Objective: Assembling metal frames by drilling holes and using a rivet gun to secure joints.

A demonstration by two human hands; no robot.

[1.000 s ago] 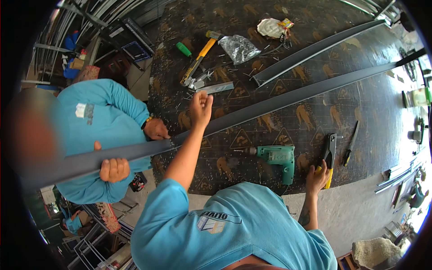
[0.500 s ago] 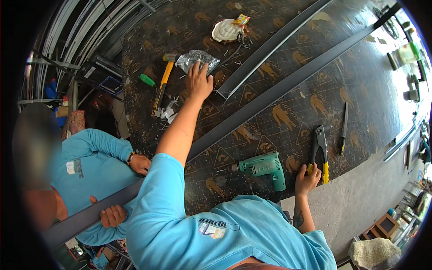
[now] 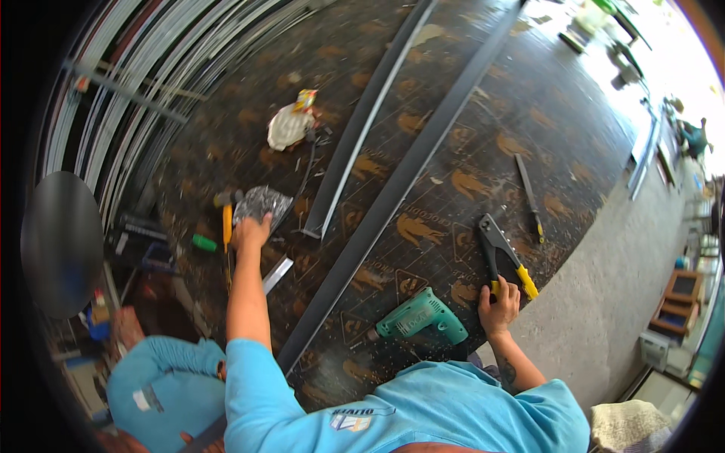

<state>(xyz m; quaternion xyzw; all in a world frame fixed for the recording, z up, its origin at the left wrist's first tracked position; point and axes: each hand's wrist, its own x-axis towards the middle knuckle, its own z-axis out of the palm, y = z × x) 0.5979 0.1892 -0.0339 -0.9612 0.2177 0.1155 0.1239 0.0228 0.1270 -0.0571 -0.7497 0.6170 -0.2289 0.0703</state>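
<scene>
My left hand (image 3: 251,232) is at the near edge of a crumpled clear plastic bag (image 3: 262,204). Its fingers are blurred and partly hidden against the bag, so their grip does not show. My right hand (image 3: 499,308) is closed round one yellow-ended handle of a black hand riveter (image 3: 500,245) that lies on the dark table with its handles apart. Between my arms a green power drill (image 3: 420,315) rests on its side. A hammer (image 3: 227,226) with a yellow handle lies just left of my left hand, beside a green object (image 3: 204,242).
Two long dark metal profiles (image 3: 400,177) run diagonally across the printed table (image 3: 453,219). A file (image 3: 530,198) lies at the right, a whitish dish (image 3: 289,127) farther back. At the lower left a co-worker in a blue shirt (image 3: 170,404) holds another profile. Metal lengths (image 3: 151,90) fill a rack behind.
My left hand has come down onto the near side of the plastic bag. The view has turned, shifting the table's contents. My right hand stays on the riveter's handle.
</scene>
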